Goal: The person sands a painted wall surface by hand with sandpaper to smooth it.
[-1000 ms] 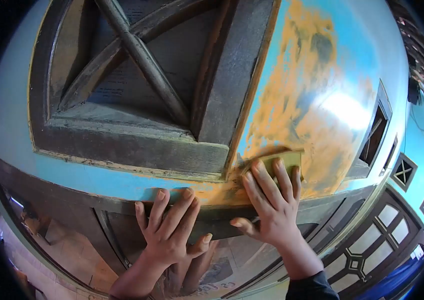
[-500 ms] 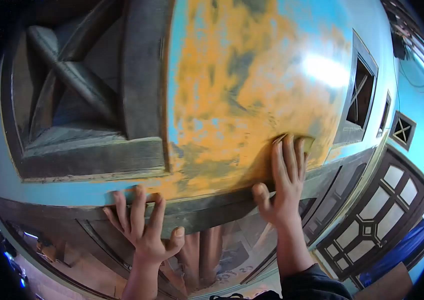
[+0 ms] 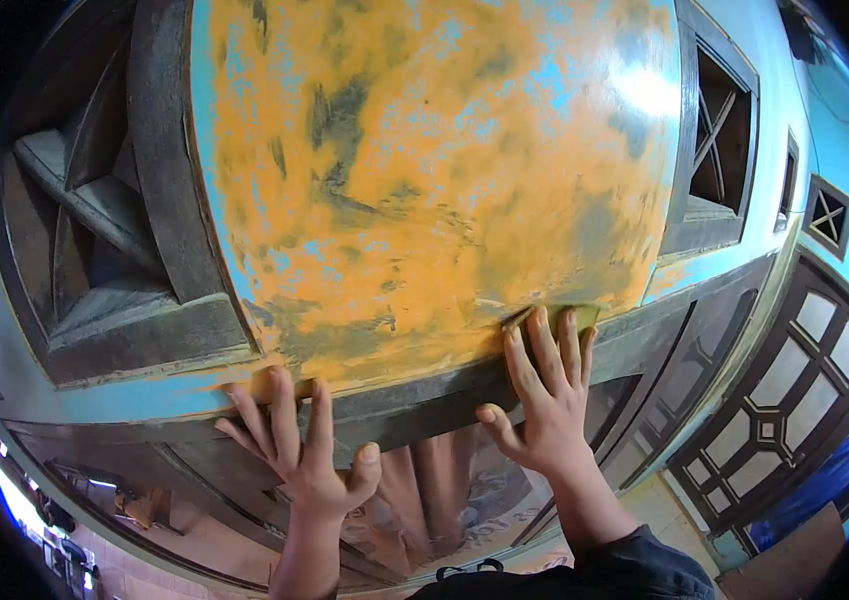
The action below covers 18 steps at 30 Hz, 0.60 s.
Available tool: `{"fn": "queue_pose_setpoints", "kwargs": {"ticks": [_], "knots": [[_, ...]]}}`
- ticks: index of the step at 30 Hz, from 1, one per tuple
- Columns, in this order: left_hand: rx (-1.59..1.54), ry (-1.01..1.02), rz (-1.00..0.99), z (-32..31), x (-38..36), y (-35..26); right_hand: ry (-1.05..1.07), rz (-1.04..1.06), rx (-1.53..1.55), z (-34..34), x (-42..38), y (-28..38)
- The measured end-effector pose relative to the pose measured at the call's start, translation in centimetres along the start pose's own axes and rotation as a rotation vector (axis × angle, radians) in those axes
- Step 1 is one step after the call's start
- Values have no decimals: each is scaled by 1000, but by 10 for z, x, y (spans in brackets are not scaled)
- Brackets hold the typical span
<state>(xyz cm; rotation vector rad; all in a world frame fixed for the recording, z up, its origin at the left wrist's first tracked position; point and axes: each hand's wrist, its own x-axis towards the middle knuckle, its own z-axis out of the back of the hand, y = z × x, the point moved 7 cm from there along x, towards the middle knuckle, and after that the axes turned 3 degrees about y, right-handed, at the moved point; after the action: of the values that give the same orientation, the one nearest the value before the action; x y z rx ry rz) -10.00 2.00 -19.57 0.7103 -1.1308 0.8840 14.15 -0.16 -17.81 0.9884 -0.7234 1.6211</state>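
Observation:
My right hand (image 3: 550, 400) presses a thin greenish-brown sheet (image 3: 582, 318), perhaps sandpaper, flat under its fingertips. The sheet lies against the lower right part of a wall panel (image 3: 425, 170) with patchy orange, blue and grey paint. The fingers of that hand are stretched out, with the thumb apart. My left hand (image 3: 307, 450) has its fingers spread over the dark wooden beam (image 3: 405, 415) below the panel, fingertips near the orange and blue strip at its upper edge. Nothing shows in my left hand.
Dark wooden frames with crossed slats flank the panel, a large one (image 3: 160, 340) at left and a smaller one (image 3: 720, 140) at right. Below hangs a brownish curtain (image 3: 430, 500) behind glass. A panelled door (image 3: 795, 370) stands at far right, near blue cloth (image 3: 825, 490).
My right hand has moved down and left along the panel with the sheet, onto its lower edge. My left hand stays at the beam. The view has shifted to the right.

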Motion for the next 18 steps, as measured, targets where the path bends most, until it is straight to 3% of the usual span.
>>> {"fn": "queue_pose_setpoints", "kwargs": {"ticks": [6, 12, 18], "knots": [[-35, 47, -52, -14, 4, -25, -156, 28, -35, 46, 60, -36], [-92, 141, -99, -24, 13, -52, -69, -60, 16, 9, -8, -40], [-20, 165, -141, -29, 21, -71, -165, -91, -29, 42, 25, -77]]}}
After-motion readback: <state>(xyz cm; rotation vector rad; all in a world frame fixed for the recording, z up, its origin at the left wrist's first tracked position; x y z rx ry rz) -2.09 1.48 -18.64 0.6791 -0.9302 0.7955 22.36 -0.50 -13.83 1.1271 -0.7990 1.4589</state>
